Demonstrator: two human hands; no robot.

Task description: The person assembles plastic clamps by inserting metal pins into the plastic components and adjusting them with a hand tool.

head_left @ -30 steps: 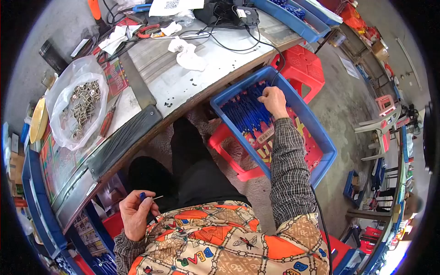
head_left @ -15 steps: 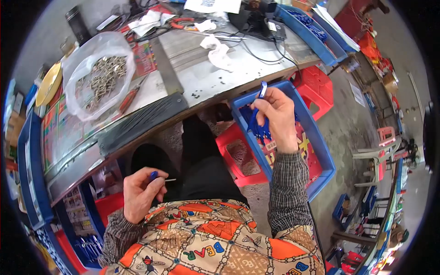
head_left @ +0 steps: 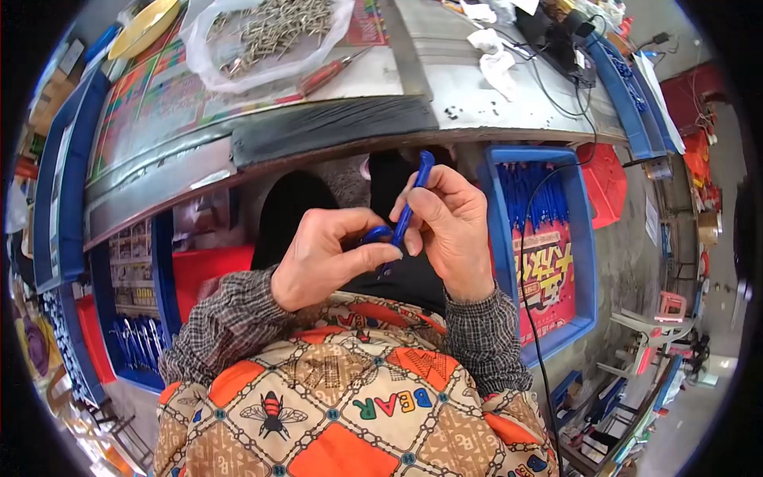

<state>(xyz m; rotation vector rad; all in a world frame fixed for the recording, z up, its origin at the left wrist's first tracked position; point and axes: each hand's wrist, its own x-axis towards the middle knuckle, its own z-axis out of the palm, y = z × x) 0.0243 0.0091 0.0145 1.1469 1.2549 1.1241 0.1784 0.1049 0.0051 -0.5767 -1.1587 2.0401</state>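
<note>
Blue slim part (head_left: 413,199): two-handed hold over the lap

Position. The slim part is in front of the body, between the bench (head_left: 437,48) and the printed garment (head_left: 342,413). It slants, with its far end clear of the fingers. This position appears to keep the work close to the eyes and away from the bench edge.

Right hand (head_left: 445,226). Thumb and forefinger pinch the slim part along its length. The grip seems chosen to steady it while leaving both ends accessible.

Left hand (head_left: 330,254). The fingers are curled, with the thumb against them, around a blue rounded piece (head_left: 375,234). The rounded piece lies at the near end of the slim part; whether the two touch cannot be told.

Supply. A blue tray (head_left: 588,310) is at the right side, probably for short reach. Slim blue pieces (head_left: 540,199) lie side by side at its far end, apparently aligned for single pickup. A red printed sheet (head_left: 548,278) lines the near end.

Bench items. A clear bag (head_left: 205,63) stands with its mouth spread, presumably for access to the metal parts (head_left: 278,32). A screwdriver (head_left: 322,78) lies just beside it.
</note>
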